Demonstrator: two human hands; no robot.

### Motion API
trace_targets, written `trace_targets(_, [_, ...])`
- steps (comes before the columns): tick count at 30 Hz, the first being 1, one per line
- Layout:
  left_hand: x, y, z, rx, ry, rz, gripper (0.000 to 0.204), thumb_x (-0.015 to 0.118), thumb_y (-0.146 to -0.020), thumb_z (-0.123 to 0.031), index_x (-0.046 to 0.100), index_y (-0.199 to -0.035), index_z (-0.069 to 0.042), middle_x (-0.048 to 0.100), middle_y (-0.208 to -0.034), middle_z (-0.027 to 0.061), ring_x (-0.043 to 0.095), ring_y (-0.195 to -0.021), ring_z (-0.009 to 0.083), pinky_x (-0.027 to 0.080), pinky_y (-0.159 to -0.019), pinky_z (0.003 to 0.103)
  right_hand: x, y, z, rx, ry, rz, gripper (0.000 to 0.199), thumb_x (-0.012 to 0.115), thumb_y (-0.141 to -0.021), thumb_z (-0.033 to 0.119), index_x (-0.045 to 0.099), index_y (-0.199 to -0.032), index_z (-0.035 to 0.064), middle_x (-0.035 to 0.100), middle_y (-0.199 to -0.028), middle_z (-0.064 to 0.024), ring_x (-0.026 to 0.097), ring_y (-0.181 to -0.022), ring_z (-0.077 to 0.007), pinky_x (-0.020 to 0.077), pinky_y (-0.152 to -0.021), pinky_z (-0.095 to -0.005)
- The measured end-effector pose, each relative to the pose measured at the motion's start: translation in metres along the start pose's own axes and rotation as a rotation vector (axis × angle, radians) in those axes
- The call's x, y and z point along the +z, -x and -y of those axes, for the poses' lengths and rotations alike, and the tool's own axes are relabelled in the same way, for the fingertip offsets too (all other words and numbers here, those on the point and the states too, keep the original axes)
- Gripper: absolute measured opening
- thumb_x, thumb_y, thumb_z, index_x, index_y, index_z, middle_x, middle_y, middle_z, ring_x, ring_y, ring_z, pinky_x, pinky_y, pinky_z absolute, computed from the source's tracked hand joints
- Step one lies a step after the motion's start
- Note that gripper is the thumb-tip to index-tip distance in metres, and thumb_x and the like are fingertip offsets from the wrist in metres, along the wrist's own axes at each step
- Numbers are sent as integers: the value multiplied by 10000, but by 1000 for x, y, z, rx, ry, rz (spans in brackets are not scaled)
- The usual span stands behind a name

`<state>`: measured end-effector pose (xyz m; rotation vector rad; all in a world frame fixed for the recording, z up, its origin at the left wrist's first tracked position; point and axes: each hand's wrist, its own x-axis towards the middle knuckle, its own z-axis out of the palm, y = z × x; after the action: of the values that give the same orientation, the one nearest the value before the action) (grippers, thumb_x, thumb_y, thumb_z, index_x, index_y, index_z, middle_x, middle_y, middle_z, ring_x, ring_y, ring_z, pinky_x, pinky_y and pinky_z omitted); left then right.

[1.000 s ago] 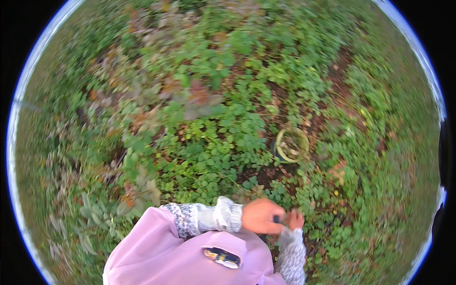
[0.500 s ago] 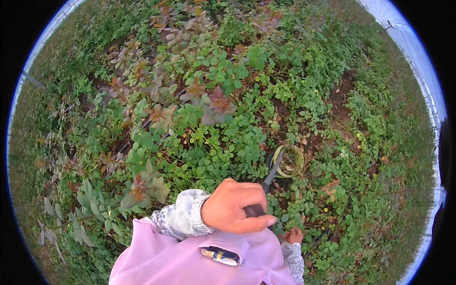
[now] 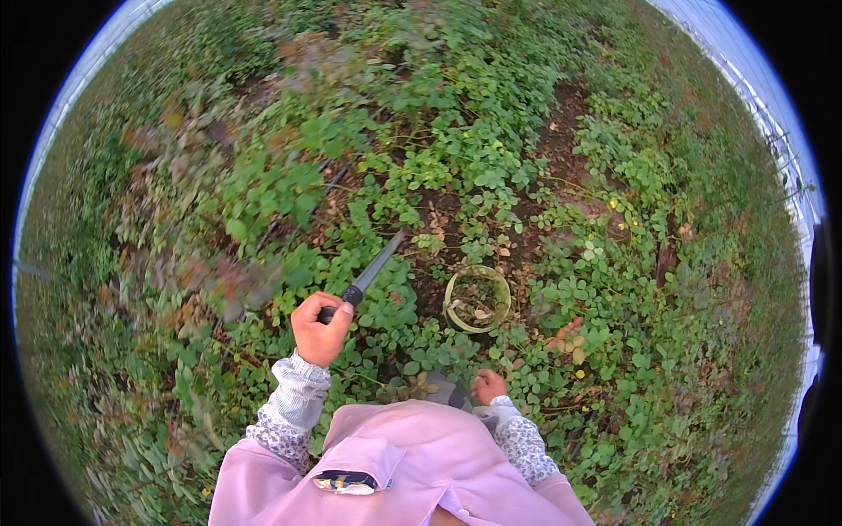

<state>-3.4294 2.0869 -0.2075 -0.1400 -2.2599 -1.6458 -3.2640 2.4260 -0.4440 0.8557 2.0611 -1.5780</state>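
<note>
My left hand (image 3: 321, 330) is closed around the dark handle of a knife (image 3: 375, 268). Its long grey blade points forward and to the right, above the low leaves; no teeth can be made out along it. Lower and to the right, my right hand (image 3: 488, 387) hangs with its fingers curled in, and nothing shows in it. Ahead of that hand is a round bucket (image 3: 506, 309) with a yellow-green rim. Dry leaves and plant bits lie inside it. The blade is apart from the bucket.
Low leafy green plants (image 3: 456, 140) spread all around, with taller reddish shoots blurred on the left. Bare brown soil (image 3: 561, 131) with dry leaves runs between them. A dark thin pipe or stick (image 3: 338, 178) lies among the stems. Pale sheeting (image 3: 728, 53) borders the right rim.
My left hand has swung leftward and forward with the knife, away from the bucket. My right hand shows farther forward. The whole view has shifted, bringing the bucket nearer the middle.
</note>
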Motion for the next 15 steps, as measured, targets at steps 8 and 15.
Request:
trace_targets(8, [128, -95, 17, -307, -149, -87, 112, 607, -831, -82, 573, -741, -24, 600, -720, 40, 466, -435, 64, 352, -353, 207, -40, -135, -12, 395, -286, 56, 234, 516, -886, 46, 568, -1107, -11, 616, -701, -119, 561, -525, -192, 454, -463, -333])
trace_targets(15, [174, -153, 14, 291, -680, 166, 68, 511, -882, -64, 572, -866, -37, 567, -801, 73, 466, -506, 83, 339, -350, 216, 35, -264, -71, 758, -633, -102, 302, 500, -950, 200, 540, -1200, 35, 618, -847, -115, 586, -629, -203, 471, -512, -379])
